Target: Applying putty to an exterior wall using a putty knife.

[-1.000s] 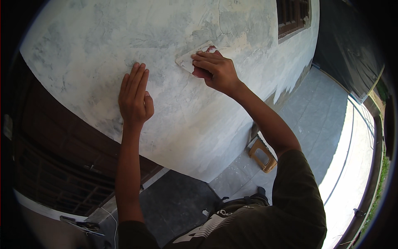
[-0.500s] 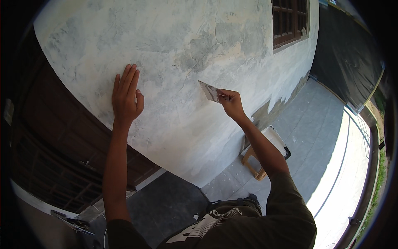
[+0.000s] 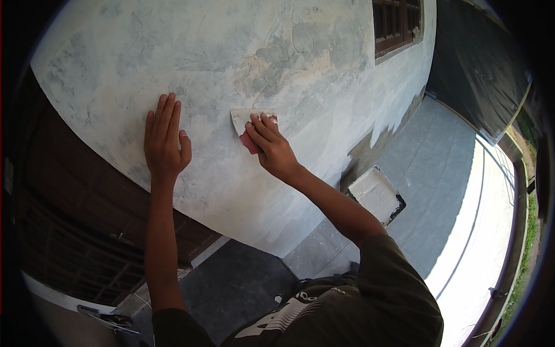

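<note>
My left hand [image 3: 165, 139] lies flat on the patchy white-and-grey wall [image 3: 196, 69], its fingers stretched upward and the thumb slightly apart. To the right, my right hand [image 3: 276, 151] grips a flat red putty spreader [image 3: 250, 143] largely caked in off-white. Its fingers press over the spreader's face, and the straight upper edge rests against the wall. Above it, a crack and rough grey-beige patches run through the surface.
A shallow tray [image 3: 376, 188] of white paste stands right of my right forearm. Dark wooden doors [image 3: 75, 168] are at left, a barred brown window [image 3: 399, 26] at upper right. Grey floor tiles [image 3: 433, 168] meet a sunlit strip; a black sheet [image 3: 480, 69] hangs beyond.
My right hand has moved left and turned the spreader from edge-out to face against the wall, fingers now spread over it. My left hand stays on the wall. The view has shifted slightly.
</note>
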`<state>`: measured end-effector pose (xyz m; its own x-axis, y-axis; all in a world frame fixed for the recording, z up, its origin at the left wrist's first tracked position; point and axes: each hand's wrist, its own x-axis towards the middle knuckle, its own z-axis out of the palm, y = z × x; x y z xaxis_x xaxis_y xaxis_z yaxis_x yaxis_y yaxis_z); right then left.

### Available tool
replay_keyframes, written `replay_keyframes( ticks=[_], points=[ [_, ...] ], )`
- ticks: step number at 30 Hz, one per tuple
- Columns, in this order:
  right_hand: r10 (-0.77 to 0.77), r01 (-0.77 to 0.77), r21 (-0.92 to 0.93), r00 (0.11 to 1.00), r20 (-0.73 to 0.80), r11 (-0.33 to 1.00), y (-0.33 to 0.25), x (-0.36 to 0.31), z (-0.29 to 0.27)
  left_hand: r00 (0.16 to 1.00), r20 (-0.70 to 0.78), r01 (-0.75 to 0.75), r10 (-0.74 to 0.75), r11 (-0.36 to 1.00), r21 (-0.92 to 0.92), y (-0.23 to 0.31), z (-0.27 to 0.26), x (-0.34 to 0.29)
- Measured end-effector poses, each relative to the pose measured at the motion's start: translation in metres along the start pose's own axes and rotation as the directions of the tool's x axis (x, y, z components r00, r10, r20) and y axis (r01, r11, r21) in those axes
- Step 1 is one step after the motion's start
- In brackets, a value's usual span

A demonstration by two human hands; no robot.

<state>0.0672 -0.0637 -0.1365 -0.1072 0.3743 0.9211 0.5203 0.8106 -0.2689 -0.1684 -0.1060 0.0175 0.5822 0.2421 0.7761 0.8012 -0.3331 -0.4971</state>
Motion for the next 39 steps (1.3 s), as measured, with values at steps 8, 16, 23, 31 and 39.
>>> replay_keyframes(
  ticks=[8, 16, 23, 31, 39],
  points=[
    [0.408, -0.533, 0.322, 0.829, 0.381, 0.782, 0.017, -0.096, -0.035, 1.0, -0.021, -0.005, 0.005, 1.0, -0.016, -0.001, 0.001, -0.002],
    [0.285, -0.205, 0.239, 0.881, -0.378, 0.949, 0.026, 0.073, -0.07, 1.0, -0.013, -0.003, 0.003, 0.999, -0.037, 0.003, -0.002, -0.002],
    [0.046, -0.046, 0.006, 0.97, -0.24, 0.999, 0.018, 0.101, -0.055, 1.0, -0.012, -0.014, 0.013, 1.0, -0.026, -0.004, 0.002, 0.0],
    [-0.069, 0.066, -0.034, 0.995, -0.071, 0.997, 0.01, 0.05, -0.038, 1.0, -0.012, -0.023, 0.022, 0.998, -0.06, -0.001, 0.001, -0.002],
    [0.414, -0.641, 0.272, 0.707, 0.574, 0.718, 0.012, -0.112, -0.032, 0.999, -0.036, -0.035, 0.033, 0.999, -0.041, 0.001, 0.002, -0.003]
  ],
)
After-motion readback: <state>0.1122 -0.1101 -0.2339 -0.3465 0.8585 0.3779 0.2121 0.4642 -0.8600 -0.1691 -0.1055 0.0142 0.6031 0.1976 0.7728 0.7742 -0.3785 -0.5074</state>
